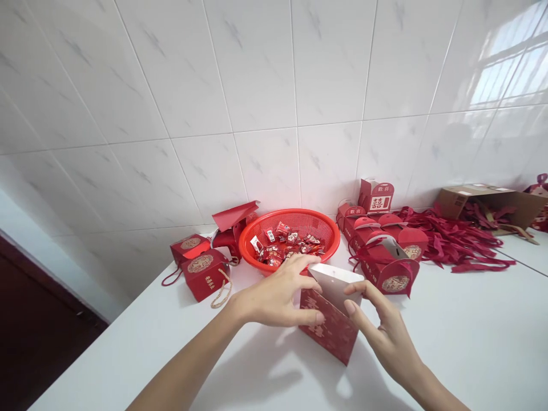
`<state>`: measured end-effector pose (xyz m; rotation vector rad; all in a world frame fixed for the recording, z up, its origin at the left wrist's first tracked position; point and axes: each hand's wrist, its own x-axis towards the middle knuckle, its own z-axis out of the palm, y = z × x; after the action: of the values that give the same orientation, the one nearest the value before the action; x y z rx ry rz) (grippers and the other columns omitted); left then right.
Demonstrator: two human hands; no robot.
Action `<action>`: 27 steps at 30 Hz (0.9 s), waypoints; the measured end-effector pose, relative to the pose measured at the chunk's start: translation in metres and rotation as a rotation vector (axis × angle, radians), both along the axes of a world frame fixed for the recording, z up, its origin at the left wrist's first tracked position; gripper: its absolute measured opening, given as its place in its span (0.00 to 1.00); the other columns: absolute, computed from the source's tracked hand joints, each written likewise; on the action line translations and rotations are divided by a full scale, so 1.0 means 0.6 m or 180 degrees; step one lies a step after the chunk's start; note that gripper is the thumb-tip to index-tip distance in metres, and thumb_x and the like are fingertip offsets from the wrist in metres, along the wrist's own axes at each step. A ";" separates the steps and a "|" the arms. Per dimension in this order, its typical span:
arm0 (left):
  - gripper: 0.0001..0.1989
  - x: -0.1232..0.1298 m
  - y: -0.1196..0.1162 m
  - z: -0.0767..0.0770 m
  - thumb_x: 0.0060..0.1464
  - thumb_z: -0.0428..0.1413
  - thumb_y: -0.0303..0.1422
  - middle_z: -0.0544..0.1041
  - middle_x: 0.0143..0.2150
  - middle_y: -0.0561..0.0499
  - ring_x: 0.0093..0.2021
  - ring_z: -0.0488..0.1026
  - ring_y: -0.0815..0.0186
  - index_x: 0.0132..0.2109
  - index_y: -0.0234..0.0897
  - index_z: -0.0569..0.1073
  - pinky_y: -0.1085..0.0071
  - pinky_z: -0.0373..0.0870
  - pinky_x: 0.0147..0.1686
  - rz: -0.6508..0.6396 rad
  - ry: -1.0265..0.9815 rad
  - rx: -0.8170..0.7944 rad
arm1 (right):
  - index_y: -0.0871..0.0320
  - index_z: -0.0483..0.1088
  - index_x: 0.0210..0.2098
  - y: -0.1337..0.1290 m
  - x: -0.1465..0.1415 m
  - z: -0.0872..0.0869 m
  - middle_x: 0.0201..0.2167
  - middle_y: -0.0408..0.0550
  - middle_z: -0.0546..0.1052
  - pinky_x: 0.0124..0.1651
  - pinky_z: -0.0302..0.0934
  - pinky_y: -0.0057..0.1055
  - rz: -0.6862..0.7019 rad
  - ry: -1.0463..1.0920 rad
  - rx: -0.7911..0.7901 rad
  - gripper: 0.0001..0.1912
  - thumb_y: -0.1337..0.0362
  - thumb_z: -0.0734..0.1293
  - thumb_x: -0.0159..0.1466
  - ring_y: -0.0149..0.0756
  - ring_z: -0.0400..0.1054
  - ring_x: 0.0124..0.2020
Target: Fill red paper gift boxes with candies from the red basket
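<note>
A red paper gift box (331,328) with gold print stands on the white table, its top open and its white inside showing. My left hand (282,294) reaches around its left side, thumb across the front face and fingers over the top edge. On the right edge, the thumb and index finger of my right hand (381,325) pinch the box near a white-lined flap. Just behind my left hand is a red plastic basket (329,240) holding several wrapped candies (293,242). How much of the box's inside is filled is hidden.
Red boxes with rope handles (205,277) stand left of the basket. More red boxes (391,274) cluster on the right, beside a heap of dark red ribbons (454,240). A cardboard carton (509,202) lies farther right. A tiled wall (265,165) bounds the table's back.
</note>
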<state>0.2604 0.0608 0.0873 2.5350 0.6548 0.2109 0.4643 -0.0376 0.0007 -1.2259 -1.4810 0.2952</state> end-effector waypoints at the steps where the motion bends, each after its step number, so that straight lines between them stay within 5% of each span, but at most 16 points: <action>1: 0.16 0.000 0.000 -0.003 0.55 0.65 0.42 0.54 0.74 0.41 0.73 0.48 0.41 0.48 0.41 0.80 0.44 0.57 0.67 -0.0031 0.0024 0.0022 | 0.53 0.72 0.37 0.001 0.001 0.000 0.32 0.42 0.77 0.35 0.69 0.27 -0.0041 -0.0018 0.0031 0.10 0.55 0.64 0.69 0.36 0.74 0.33; 6: 0.26 -0.008 0.006 -0.022 0.58 0.61 0.34 0.65 0.69 0.45 0.70 0.58 0.50 0.63 0.46 0.69 0.50 0.59 0.67 0.0075 -0.0758 -0.0110 | 0.52 0.70 0.47 0.008 0.007 -0.015 0.37 0.44 0.79 0.38 0.70 0.26 -0.0148 -0.0071 0.0352 0.10 0.56 0.63 0.71 0.35 0.75 0.37; 9: 0.28 -0.009 0.010 -0.038 0.58 0.59 0.30 0.69 0.65 0.45 0.60 0.70 0.57 0.65 0.46 0.66 0.56 0.67 0.62 0.0285 -0.1241 -0.0215 | 0.51 0.62 0.62 0.009 0.009 -0.026 0.50 0.50 0.78 0.47 0.71 0.29 -0.0137 -0.0158 0.0588 0.22 0.54 0.64 0.70 0.39 0.76 0.49; 12: 0.25 -0.003 0.012 -0.052 0.57 0.59 0.27 0.73 0.60 0.46 0.51 0.75 0.61 0.61 0.44 0.70 0.62 0.73 0.54 0.0418 -0.1539 -0.0287 | 0.51 0.57 0.66 0.009 0.011 -0.029 0.52 0.52 0.78 0.50 0.72 0.31 -0.0128 -0.0286 0.0569 0.30 0.55 0.67 0.68 0.40 0.76 0.52; 18: 0.08 0.011 0.011 -0.072 0.58 0.55 0.23 0.77 0.42 0.48 0.45 0.75 0.63 0.40 0.38 0.77 0.66 0.71 0.48 0.0332 -0.1892 -0.0002 | 0.53 0.71 0.51 0.018 0.016 -0.017 0.42 0.48 0.82 0.42 0.73 0.28 -0.0168 -0.0561 0.0639 0.12 0.64 0.66 0.68 0.37 0.79 0.41; 22: 0.08 0.009 0.006 -0.075 0.60 0.57 0.25 0.77 0.48 0.47 0.50 0.74 0.63 0.44 0.40 0.77 0.67 0.70 0.52 0.0253 -0.1962 0.0095 | 0.54 0.75 0.38 0.013 0.034 0.004 0.30 0.44 0.81 0.31 0.69 0.25 -0.0074 -0.0512 0.0779 0.06 0.68 0.65 0.68 0.33 0.76 0.29; 24: 0.12 0.003 0.004 -0.071 0.61 0.59 0.29 0.75 0.55 0.46 0.57 0.72 0.61 0.51 0.42 0.76 0.66 0.69 0.57 0.0261 -0.2025 0.0161 | 0.54 0.76 0.37 0.005 0.058 0.018 0.30 0.44 0.80 0.29 0.67 0.28 -0.0383 -0.0320 0.1033 0.05 0.67 0.67 0.67 0.34 0.74 0.28; 27: 0.12 -0.013 0.003 -0.064 0.62 0.58 0.31 0.74 0.57 0.46 0.60 0.70 0.61 0.52 0.43 0.75 0.65 0.68 0.59 0.0323 -0.2040 0.0187 | 0.56 0.76 0.37 -0.005 0.127 0.037 0.31 0.45 0.78 0.31 0.64 0.31 -0.1768 0.0660 0.1920 0.05 0.63 0.72 0.63 0.35 0.70 0.29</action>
<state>0.2526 0.0624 0.0488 2.2854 0.5146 1.0345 0.5405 -0.0407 0.0229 -1.0154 -0.8990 -0.3679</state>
